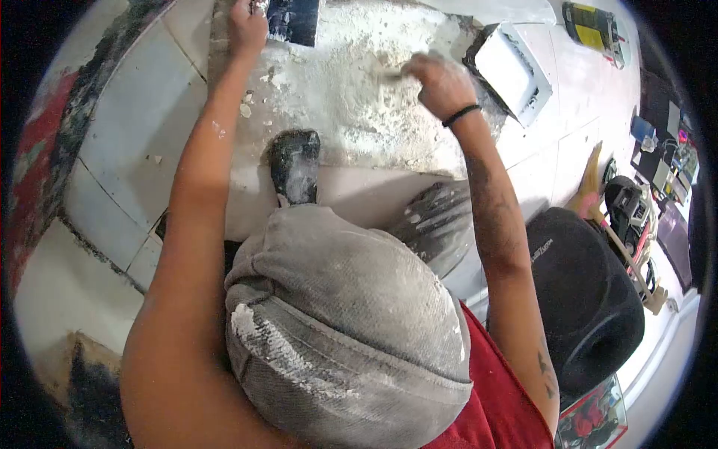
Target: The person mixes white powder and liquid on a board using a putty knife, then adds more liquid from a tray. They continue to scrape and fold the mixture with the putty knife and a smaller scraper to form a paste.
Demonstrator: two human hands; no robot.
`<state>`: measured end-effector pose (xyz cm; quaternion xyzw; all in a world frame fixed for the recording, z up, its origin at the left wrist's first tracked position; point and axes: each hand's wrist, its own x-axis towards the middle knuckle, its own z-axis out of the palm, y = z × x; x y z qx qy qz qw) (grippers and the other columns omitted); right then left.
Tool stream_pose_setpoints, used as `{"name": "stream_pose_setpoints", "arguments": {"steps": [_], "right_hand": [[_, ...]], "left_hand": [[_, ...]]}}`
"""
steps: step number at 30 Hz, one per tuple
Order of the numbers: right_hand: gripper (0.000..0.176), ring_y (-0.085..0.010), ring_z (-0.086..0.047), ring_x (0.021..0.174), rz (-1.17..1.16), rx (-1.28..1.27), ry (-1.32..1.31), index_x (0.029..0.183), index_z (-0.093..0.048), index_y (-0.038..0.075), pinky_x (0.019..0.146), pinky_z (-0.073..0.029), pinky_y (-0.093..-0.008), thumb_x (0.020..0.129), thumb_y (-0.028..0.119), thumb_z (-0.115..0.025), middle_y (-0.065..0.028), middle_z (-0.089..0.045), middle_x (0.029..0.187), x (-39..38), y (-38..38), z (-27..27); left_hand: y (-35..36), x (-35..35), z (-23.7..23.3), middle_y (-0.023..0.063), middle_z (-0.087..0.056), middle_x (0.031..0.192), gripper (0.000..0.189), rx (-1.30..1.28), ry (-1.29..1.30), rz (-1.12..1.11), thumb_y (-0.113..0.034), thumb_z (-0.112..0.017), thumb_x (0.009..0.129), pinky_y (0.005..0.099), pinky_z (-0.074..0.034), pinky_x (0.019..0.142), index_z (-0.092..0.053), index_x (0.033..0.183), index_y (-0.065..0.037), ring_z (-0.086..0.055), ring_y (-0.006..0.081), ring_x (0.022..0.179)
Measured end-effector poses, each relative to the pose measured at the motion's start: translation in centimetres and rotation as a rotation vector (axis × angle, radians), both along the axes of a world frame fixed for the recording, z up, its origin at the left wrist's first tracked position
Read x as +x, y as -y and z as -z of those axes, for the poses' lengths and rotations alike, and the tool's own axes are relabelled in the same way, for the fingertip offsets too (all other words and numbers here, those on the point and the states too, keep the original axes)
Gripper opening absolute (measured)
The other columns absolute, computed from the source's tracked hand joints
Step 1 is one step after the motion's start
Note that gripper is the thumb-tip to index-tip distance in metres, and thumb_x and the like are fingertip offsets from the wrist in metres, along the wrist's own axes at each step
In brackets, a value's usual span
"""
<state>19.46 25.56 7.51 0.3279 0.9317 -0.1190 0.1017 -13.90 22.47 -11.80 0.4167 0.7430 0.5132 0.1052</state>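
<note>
At the top of the view, my left hand (pixel 250 27) is closed on the handle of a wide dark blade (pixel 294 21), whose face shows white smears. My right hand (pixel 440 84), slightly blurred and dusted white, is closed on a small tool (pixel 390 76) that is too smeared by motion to make out; it points left over the board. Rough white and yellowish powder or paste covers the board (pixel 344 105) beneath both hands. Just right of my right hand stands a white tray (pixel 513 69) with dark, stained edges.
A black shoe (pixel 295 166) stands at the board's near edge. To the right lie a black cushioned seat (pixel 580 292) and a power tool (pixel 628 202) among clutter. A yellow and black container (pixel 591 28) is at the upper right. Pale tiles (pixel 134 127) lie left.
</note>
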Motion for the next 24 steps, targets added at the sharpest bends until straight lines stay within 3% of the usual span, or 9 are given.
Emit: {"name": "stream_pose_setpoints", "arguments": {"steps": [5, 9, 14, 18, 21, 24], "right_hand": [[0.028, -0.0255, -0.057, 0.093, -0.014, 0.05, -0.085, 0.087, -0.065, 0.013, 0.076, -0.052, -0.0378, 0.07, -0.005, -0.05, -0.0024, -0.061, 0.093, 0.2, 1.1, 1.6], [0.032, -0.0245, -0.057, 0.094, 0.004, 0.016, 0.005, 0.09, -0.066, 0.013, 0.077, -0.052, -0.0375, 0.071, -0.005, -0.049, -0.0015, -0.061, 0.093, -0.5, -0.7, -0.2], [0.034, -0.024, -0.056, 0.096, 0.012, 0.061, -0.007, 0.093, -0.065, 0.015, 0.074, -0.052, -0.0384, 0.071, -0.005, -0.049, -0.0007, -0.059, 0.095, -0.5, 0.2, 2.3], [0.03, -0.0245, -0.057, 0.093, -0.054, -0.001, 0.065, 0.091, -0.064, 0.014, 0.075, -0.051, -0.0385, 0.072, -0.005, -0.05, -0.0024, -0.06, 0.092, -0.4, -1.3, 0.4], [0.029, -0.026, -0.056, 0.093, 0.032, 0.062, -0.052, 0.093, -0.062, 0.01, 0.077, -0.05, -0.0386, 0.07, -0.004, -0.051, -0.0041, -0.059, 0.093, -0.9, -2.2, 1.1], [0.028, -0.0264, -0.055, 0.095, 0.091, 0.018, -0.019, 0.092, -0.061, 0.009, 0.076, -0.051, -0.0383, 0.069, -0.004, -0.052, -0.0045, -0.057, 0.094, -0.2, -0.2, 2.8]], "left_hand": [[-0.5, 0.4, -1.8, 0.0204, -0.061, 0.107, 0.031, 0.046, 0.064, 0.016, -0.014, -0.05, 0.089, 0.036, -0.04, 0.093, -0.057, 0.111, 0.007, -0.056, 0.0304, 0.104], [-0.4, 0.1, 0.6, 0.0195, -0.062, 0.103, 0.029, 0.094, -0.005, 0.012, -0.012, -0.048, 0.088, 0.0342, -0.042, 0.09, -0.057, 0.109, 0.007, -0.057, 0.0285, 0.1], [0.0, 1.0, -5.3, 0.0185, -0.063, 0.1, 0.028, -0.042, 0.122, 0.121, -0.013, -0.046, 0.088, 0.0328, -0.043, 0.086, -0.057, 0.106, 0.006, -0.059, 0.0275, 0.096], [-0.4, 0.9, -2.6, 0.0183, -0.063, 0.096, 0.028, 0.062, 0.021, 0.061, -0.015, -0.046, 0.089, 0.0334, -0.043, 0.084, -0.058, 0.106, 0.005, -0.058, 0.0279, 0.093], [-0.1, 1.0, -3.6, 0.0174, -0.063, 0.099, 0.029, 0.068, 0.037, 0.073, -0.016, -0.046, 0.09, 0.0336, -0.042, 0.085, -0.057, 0.108, 0.005, -0.057, 0.0275, 0.095], [-0.3, 1.8, -5.8, 0.0241, -0.064, 0.093, 0.028, 0.062, 0.1, 0.027, -0.012, -0.05, 0.083, 0.0374, -0.046, 0.081, -0.059, 0.1, 0.009, -0.061, 0.0321, 0.091]]}}
